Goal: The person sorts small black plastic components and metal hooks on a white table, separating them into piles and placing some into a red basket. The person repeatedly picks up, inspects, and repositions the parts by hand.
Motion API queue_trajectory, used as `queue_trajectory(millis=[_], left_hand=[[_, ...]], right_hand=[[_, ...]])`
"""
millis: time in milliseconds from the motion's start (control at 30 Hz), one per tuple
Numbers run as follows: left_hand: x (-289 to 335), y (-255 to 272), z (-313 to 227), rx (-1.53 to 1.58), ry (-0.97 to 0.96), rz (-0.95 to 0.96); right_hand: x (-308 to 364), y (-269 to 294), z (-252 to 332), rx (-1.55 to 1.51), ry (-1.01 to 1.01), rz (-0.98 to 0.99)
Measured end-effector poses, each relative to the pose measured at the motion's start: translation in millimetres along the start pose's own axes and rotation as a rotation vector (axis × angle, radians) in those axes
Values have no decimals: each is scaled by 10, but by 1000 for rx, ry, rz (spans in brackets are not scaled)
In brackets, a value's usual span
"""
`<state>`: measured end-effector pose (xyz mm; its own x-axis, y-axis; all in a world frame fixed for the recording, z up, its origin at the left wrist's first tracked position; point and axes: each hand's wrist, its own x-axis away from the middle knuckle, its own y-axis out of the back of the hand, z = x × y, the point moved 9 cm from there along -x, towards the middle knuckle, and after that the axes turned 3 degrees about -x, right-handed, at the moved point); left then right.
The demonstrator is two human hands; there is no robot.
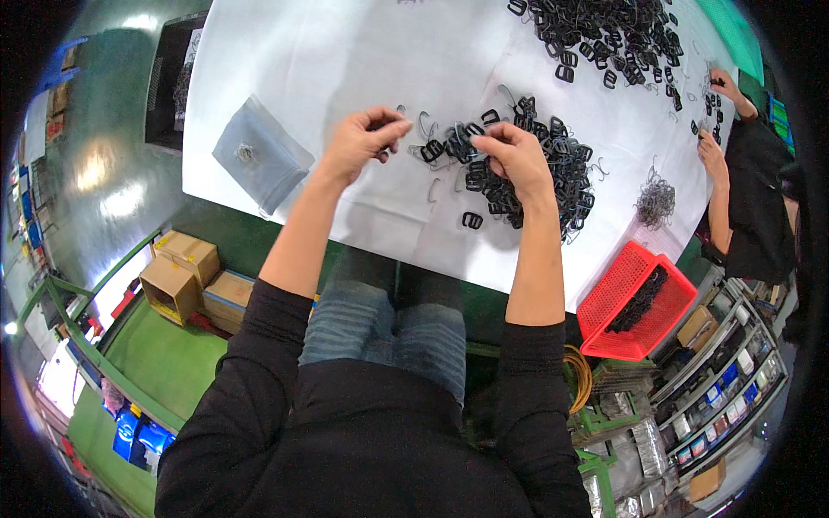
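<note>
In the head view, the person's left hand (pixel 367 142) hovers above the white-covered desk (pixel 285 52), thumb and forefinger drawn together just left of a few thin wire hooks (pixel 425 125). Whether those fingers pinch a wire or nothing cannot be told. The right hand (pixel 516 160) reaches over the left part of the nearer pile of black buckles (pixel 566 177), its thumb and forefinger closing toward the buckles at that edge; the overlap hides whether one is actually grasped.

That pile lies in front of the person, right of centre, with a loose buckle (pixel 471 220) apart from it, toward the desk's near edge. A grey-blue bag (pixel 263 160) with some wire on it lies to the left; a wire tangle (pixel 656 200) and a red basket (pixel 604 285) holding dark pieces are to the right. Farther off, a co-worker's hands (pixel 713 155) work beside a larger pile (pixel 604 34).

The step in hand looks like sorting or handling small pieces individually. The next move probably calls for a precise fingertip pinch that separates one buckle without snagging neighbouring wires.
</note>
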<state>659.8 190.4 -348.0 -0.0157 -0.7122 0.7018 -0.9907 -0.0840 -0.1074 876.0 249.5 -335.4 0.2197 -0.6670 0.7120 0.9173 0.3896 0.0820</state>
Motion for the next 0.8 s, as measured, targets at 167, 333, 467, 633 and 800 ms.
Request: queue_trajectory(millis=[167, 333, 467, 633, 800], left_hand=[[151, -275, -57, -785, -462, -381], [121, -392, 0, -713, -424, -307], [29, -377, 324, 15, 67, 70], [27, -114, 25, -783, -152, -183], [-30, -85, 224, -455, -55, -72]], right_hand=[[237, 159, -120, -97, 12, -44], [392, 278, -253, -320, 9, -49], [441, 556, -418, 69, 37, -350], [461, 572, -585, -6, 69, -275], [698, 380, -397, -908, 195, 242]])
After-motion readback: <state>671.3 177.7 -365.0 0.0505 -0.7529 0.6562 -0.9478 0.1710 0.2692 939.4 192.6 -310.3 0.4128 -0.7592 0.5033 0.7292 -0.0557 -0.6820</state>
